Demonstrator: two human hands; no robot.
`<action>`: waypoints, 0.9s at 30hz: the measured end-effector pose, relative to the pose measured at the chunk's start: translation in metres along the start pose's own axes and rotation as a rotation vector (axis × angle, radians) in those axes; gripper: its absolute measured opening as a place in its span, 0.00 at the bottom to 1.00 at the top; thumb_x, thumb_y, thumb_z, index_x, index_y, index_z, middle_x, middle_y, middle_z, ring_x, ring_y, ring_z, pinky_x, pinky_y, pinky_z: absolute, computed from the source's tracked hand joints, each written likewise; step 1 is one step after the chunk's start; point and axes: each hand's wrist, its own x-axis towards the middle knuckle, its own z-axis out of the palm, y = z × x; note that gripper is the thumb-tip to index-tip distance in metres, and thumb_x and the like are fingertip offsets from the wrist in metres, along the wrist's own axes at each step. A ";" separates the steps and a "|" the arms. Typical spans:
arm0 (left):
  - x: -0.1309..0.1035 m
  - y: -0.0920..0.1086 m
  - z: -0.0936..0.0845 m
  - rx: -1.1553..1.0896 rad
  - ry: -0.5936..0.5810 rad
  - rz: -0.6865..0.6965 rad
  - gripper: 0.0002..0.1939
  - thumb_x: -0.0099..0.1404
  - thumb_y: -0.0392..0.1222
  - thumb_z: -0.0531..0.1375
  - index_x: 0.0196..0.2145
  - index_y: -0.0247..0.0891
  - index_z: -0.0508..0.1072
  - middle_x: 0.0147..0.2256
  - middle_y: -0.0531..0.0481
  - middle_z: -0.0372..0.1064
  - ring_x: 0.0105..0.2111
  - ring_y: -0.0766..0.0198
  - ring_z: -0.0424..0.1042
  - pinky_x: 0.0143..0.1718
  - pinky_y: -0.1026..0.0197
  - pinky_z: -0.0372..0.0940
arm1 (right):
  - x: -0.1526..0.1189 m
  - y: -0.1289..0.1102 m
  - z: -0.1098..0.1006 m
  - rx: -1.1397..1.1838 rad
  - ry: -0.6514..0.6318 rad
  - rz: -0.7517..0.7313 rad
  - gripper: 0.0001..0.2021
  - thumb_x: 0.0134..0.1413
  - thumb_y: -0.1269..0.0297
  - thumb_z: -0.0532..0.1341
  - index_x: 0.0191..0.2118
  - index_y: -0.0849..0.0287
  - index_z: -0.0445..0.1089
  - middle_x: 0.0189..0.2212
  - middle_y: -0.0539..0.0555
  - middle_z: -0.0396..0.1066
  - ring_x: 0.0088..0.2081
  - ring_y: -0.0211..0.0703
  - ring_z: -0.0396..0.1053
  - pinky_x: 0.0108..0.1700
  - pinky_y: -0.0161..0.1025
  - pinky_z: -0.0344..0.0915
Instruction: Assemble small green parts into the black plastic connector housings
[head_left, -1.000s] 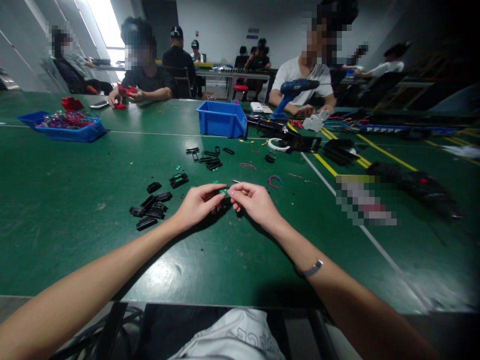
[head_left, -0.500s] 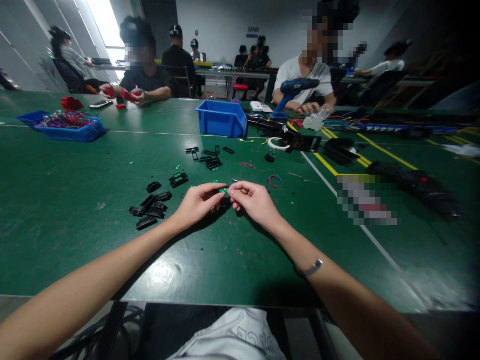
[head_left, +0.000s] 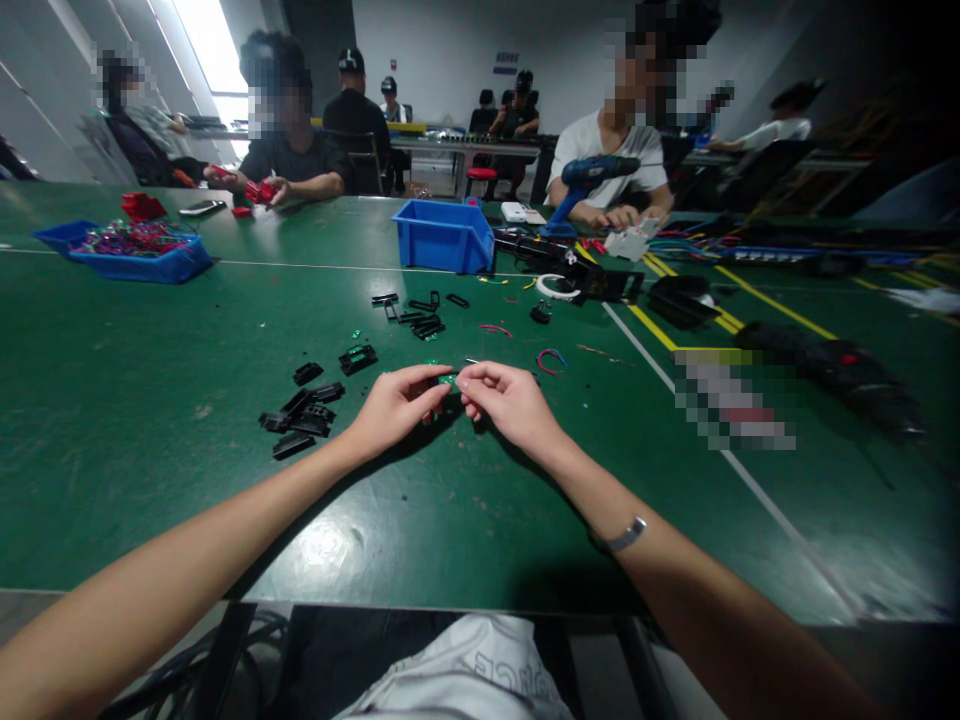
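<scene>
Just above the table, my left hand point(head_left: 399, 408) pinches a small green circuit board point(head_left: 448, 381) between thumb and fingers. My right hand point(head_left: 510, 402) meets it from the other side, its thumb and fingertips pressed together at the board's right end. Whether the right fingers grip the board or a tinier part cannot be made out. To the left of my left hand lies a loose pile of black plastic housings point(head_left: 301, 412). One black housing with green boards in it point(head_left: 358, 358) sits a little farther off. Thin black frames point(head_left: 426, 325) are scattered beyond my hands.
A blue bin point(head_left: 442, 238) stands beyond the frames; a blue tray of wires point(head_left: 142, 262) is at far left. A blue power drill point(head_left: 592, 178) stands upright near a co-worker point(head_left: 607, 150). Another co-worker point(head_left: 300, 150) handles red parts. Wire loops point(head_left: 551, 361) lie right of my hands.
My hands and the green board stay almost where they were. The co-worker at the far left has shifted the red parts slightly in their hands.
</scene>
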 end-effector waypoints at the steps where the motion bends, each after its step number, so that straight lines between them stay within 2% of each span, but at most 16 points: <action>1: 0.000 0.000 0.000 -0.004 0.001 0.003 0.21 0.68 0.48 0.63 0.54 0.34 0.76 0.29 0.48 0.76 0.23 0.68 0.69 0.26 0.66 0.66 | 0.000 0.000 0.000 -0.002 0.001 0.001 0.14 0.54 0.53 0.69 0.36 0.61 0.74 0.25 0.50 0.71 0.24 0.35 0.68 0.25 0.33 0.64; 18: 0.000 -0.003 -0.001 0.033 0.001 0.067 0.20 0.68 0.48 0.62 0.54 0.35 0.77 0.31 0.46 0.76 0.25 0.67 0.70 0.27 0.65 0.67 | 0.000 -0.001 0.000 -0.065 0.028 -0.013 0.14 0.54 0.53 0.68 0.36 0.60 0.74 0.24 0.50 0.70 0.23 0.36 0.68 0.24 0.34 0.64; 27: 0.000 -0.004 0.000 0.019 0.005 0.067 0.20 0.68 0.48 0.63 0.54 0.35 0.77 0.30 0.47 0.76 0.25 0.67 0.70 0.27 0.65 0.67 | 0.001 0.000 -0.001 -0.054 0.114 -0.038 0.15 0.54 0.53 0.69 0.36 0.60 0.72 0.24 0.49 0.69 0.24 0.37 0.67 0.25 0.34 0.64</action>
